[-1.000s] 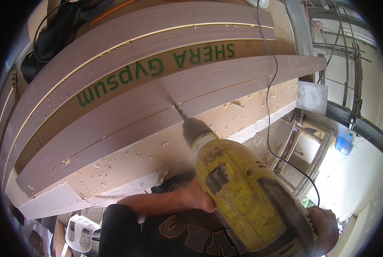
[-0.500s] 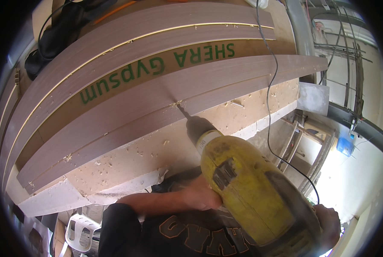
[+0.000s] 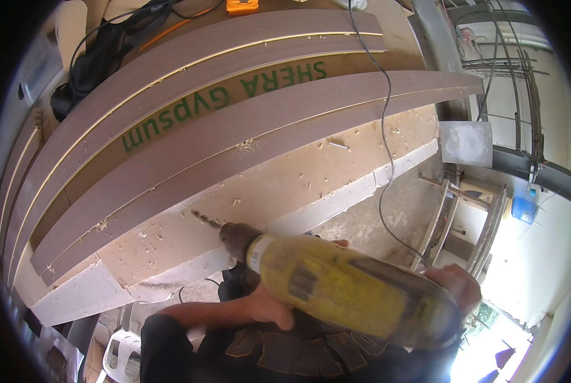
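A worn yellow power drill (image 3: 336,287) hangs slanted over the near side of the board, its black chuck (image 3: 239,240) toward the left. The spiral drill bit (image 3: 205,219) shows whole and stands apart from the brown grooved plank (image 3: 189,169). My left hand (image 3: 274,309) wraps the drill body from below; fingertips show past its far side. At the rear end, my right hand (image 3: 456,286) is closed on the drill, its handle mostly hidden behind the body. Pale shavings (image 3: 247,145) lie around the spot on the plank's groove.
Another pair of brown planks (image 3: 170,73) lies farther back on the tan board (image 3: 266,185). A black cable (image 3: 387,127) crosses over everything toward the drill. A small metal pin (image 3: 338,145) rests near the plank. A white plastic chair (image 3: 120,357) and a wooden frame (image 3: 448,223) stand below.
The drill bit has come out of the plank. My hands have swung the drill left and nearer to me, its front now pointing more to the left. Shavings stay on the plank.
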Motion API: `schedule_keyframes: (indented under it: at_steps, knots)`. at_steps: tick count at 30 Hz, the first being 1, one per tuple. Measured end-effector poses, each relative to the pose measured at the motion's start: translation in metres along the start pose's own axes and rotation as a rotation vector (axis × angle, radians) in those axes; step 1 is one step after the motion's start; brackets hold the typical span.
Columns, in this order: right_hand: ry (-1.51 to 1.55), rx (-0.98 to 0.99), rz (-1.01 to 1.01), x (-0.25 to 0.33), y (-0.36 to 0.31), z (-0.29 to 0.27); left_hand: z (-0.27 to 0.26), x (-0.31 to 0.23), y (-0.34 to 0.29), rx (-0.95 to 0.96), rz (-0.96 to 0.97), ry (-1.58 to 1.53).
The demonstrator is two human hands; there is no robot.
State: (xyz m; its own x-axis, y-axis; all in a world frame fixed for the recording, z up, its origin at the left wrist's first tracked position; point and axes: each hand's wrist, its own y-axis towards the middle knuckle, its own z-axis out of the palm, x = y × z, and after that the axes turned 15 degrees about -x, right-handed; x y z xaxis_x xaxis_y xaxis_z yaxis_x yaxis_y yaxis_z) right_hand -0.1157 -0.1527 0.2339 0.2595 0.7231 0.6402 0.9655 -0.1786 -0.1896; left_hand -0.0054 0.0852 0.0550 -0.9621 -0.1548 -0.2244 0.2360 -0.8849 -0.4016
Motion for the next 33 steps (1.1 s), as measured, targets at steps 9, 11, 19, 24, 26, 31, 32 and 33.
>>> schedule_keyframes:
  at_steps: [9, 11, 19, 24, 26, 31, 32, 33]
  knots:
    - [0.524, 0.218, 0.156, -0.154, 0.062, 0.116, -0.043, 0.035, -0.03, -0.59, 0.338, 0.084]
    - [0.212, -0.288, 0.221, -0.186, 0.086, 0.137, -0.045, 0.038, -0.034, -0.633, 0.382, 0.095]
    - [-0.184, -0.822, -0.001, -0.221, 0.129, 0.184, -0.061, 0.046, -0.027, -1.03, 0.391, 0.072]
    - [0.127, -0.568, 0.136, -0.205, 0.122, 0.181, -0.076, 0.04, -0.028, -1.136, 0.319, 0.022]
    - [0.429, -0.449, 0.22, -0.19, 0.12, 0.18, -0.079, 0.039, -0.028, -1.114, 0.301, 0.031]
    - [0.829, -0.348, 0.269, -0.145, 0.136, 0.198, -0.086, 0.022, -0.035, -1.051, 0.253, 0.231]
    - [0.841, -0.374, 0.247, -0.138, 0.142, 0.207, -0.091, 0.025, -0.038, -1.075, 0.264, 0.308]
    - [0.853, -0.398, 0.224, -0.133, 0.151, 0.216, -0.095, 0.027, -0.042, -1.098, 0.274, 0.385]
